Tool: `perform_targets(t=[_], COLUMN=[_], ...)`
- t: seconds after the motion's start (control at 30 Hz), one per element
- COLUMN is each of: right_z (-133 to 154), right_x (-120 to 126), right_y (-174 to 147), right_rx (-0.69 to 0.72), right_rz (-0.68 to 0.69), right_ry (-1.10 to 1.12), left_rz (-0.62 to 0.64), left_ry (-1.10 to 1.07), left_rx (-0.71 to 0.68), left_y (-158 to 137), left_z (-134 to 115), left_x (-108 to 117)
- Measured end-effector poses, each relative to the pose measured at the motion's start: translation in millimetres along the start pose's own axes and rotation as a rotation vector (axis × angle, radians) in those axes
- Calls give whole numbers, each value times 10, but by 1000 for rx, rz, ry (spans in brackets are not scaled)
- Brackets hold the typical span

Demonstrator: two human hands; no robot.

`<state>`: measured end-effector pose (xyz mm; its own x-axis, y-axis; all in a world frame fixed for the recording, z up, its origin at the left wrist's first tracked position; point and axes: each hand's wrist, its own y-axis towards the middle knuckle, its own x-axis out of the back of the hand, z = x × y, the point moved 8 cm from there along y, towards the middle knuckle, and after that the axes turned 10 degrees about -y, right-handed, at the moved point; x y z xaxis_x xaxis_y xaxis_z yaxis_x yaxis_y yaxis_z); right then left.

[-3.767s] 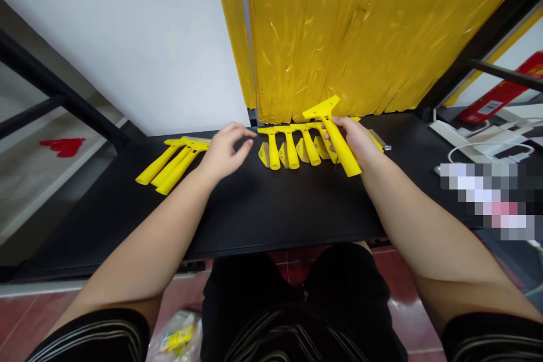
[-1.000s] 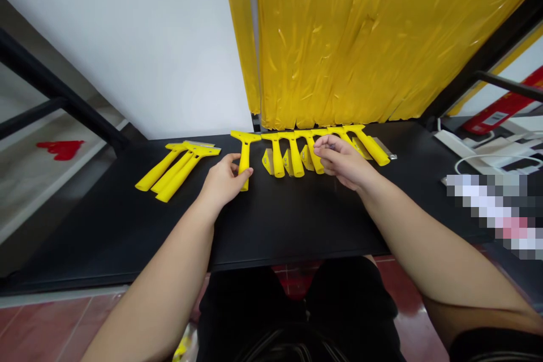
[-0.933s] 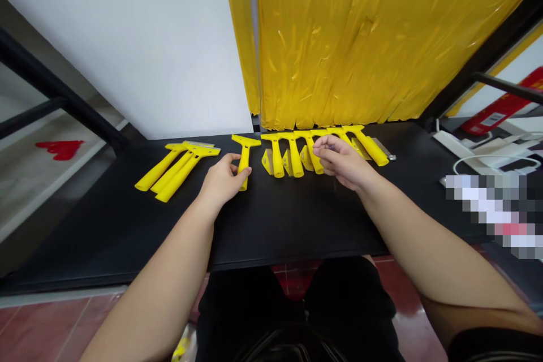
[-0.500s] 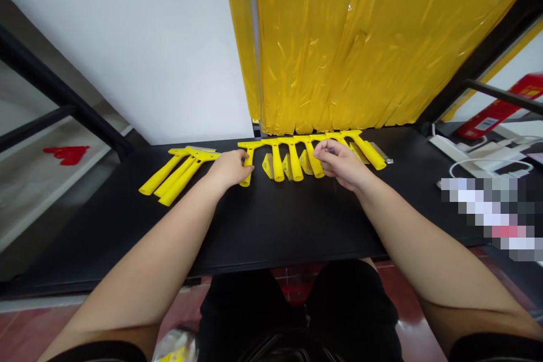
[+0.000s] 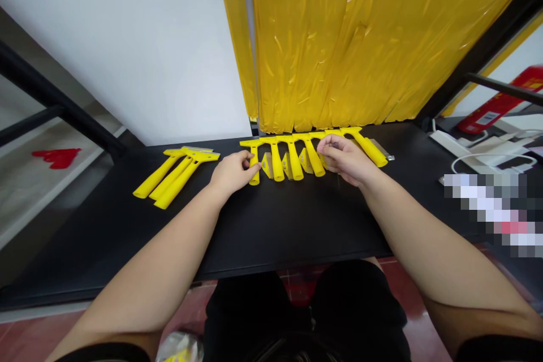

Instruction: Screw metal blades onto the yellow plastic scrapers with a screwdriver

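My left hand (image 5: 233, 172) has its thumb and fingers closed about the handle of the leftmost yellow scraper (image 5: 254, 174) in a row. That scraper lies flat on the black table (image 5: 288, 220), its wide head towards the wall. Several more yellow scrapers (image 5: 298, 167) continue the row to the right, heads side by side. Yellow pieces with metal plates (image 5: 266, 165) show between some handles. Over the right part of the row, my right hand (image 5: 345, 158) is closed in a pinch, fingers curled. Whatever it may hold is hidden.
Three loose yellow scrapers (image 5: 176, 178) lie overlapping on the left of the table. White cables and devices (image 5: 470, 150) and a red box (image 5: 500, 102) are on the right. Yellow plastic sheeting (image 5: 331, 39) and a white panel (image 5: 127, 39) rise behind. Black frame bars (image 5: 63, 102) flank the table.
My left hand has slid the leftmost scraper to the right, closer to the others in the row. My right hand has shifted slightly right, still curled.
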<state>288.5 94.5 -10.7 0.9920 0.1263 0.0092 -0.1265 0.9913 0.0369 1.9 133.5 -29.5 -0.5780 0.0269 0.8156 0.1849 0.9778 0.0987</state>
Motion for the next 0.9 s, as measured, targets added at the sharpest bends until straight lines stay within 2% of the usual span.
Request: perform_targets(t=[0.23,0.43,0.67,0.77,0.9], right_z=[-23,-62,19,43,4], right_x=[161,403,580,703,936], right_y=[57,129,146,162,199], right_rx=[-25,-36,23,56,69], right_rz=[-60,-185,-253,-280,-356], right_ry=[35,174,185,168,152], left_rz=[-4,7,-4,-75,-233], left_ry=[7,2,13,46,152], left_rx=[-26,-51,-70,-100,-95], left_y=[-11,-14,-23,-4,20], left_z=[-34,-26,-35,-19,100], left_x=[-17,-22,-6,135,509])
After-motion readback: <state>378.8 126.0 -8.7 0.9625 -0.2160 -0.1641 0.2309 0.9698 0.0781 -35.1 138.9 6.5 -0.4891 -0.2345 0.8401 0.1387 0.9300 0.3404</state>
